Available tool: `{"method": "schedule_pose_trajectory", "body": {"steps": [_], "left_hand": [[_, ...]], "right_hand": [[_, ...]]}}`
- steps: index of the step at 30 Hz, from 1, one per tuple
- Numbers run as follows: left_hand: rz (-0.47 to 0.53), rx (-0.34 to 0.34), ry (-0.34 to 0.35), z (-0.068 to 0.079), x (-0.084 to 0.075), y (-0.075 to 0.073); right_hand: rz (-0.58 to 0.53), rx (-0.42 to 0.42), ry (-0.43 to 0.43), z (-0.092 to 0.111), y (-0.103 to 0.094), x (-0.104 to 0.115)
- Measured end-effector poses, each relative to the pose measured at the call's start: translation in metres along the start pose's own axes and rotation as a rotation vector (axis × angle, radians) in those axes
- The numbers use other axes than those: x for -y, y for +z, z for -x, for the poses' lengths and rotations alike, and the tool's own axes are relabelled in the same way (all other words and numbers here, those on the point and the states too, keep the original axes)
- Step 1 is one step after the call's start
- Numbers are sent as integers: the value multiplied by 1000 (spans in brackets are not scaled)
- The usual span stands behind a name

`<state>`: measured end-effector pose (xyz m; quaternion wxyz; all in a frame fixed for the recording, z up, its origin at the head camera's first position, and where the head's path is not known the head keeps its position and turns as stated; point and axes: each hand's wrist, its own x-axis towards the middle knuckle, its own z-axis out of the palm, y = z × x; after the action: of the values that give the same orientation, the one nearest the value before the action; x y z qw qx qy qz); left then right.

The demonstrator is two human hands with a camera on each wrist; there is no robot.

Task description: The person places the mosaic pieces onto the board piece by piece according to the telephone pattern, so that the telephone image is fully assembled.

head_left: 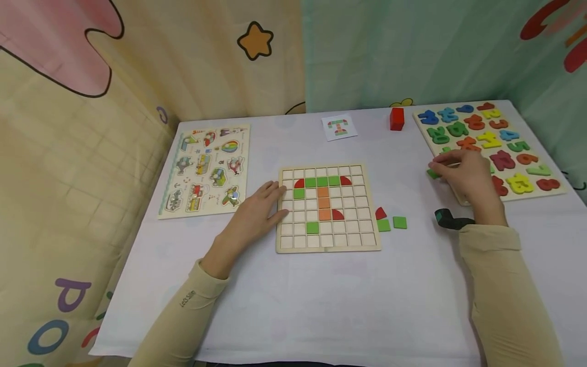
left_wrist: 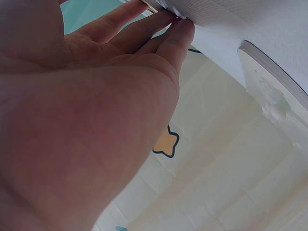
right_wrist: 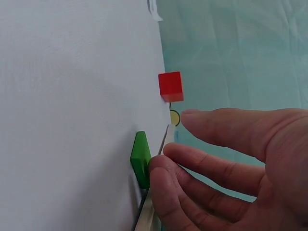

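Note:
My left hand (head_left: 258, 211) rests at the left edge of a wooden grid board (head_left: 330, 250), fingers extended and touching its rim. In the left wrist view the left hand (left_wrist: 110, 82) appears palm-on, its fingertips at the tabletop. On the grid lie green squares (head_left: 322, 181), orange squares (head_left: 323, 203) and red quarter-circle pieces (head_left: 338, 215). At the number board's left edge, my right hand (head_left: 465, 173) touches a green square tile (right_wrist: 141, 159) with its fingertips. The tile tilts beside that edge. In the right wrist view, the thumb of the right hand (right_wrist: 226, 168) stands apart from the tile.
Right of the grid lie two loose green squares (head_left: 400, 223) and a red quarter-circle. A pattern card (head_left: 339, 127) and a red block (head_left: 397, 119) are at the back. The number board (head_left: 502, 148) sits right, a picture puzzle (head_left: 206, 171) left.

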<state>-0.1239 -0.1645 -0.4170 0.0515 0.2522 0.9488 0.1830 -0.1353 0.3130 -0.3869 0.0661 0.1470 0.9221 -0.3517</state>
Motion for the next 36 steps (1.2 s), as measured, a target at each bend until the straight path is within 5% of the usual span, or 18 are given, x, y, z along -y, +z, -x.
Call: {"method": "schedule_pose_trajectory", "body": {"steps": [10,21,36], "left_hand": [[-5,13,-8,-3,0,-1],[-2,11,-7,-3,-2,-2],[9,9,-3,0,-2,-2]], "right_hand": [[8,27,-73,1,7,6],[54,-9,-59,0,15,10],[-53,45,-246,0,32,41]]}}
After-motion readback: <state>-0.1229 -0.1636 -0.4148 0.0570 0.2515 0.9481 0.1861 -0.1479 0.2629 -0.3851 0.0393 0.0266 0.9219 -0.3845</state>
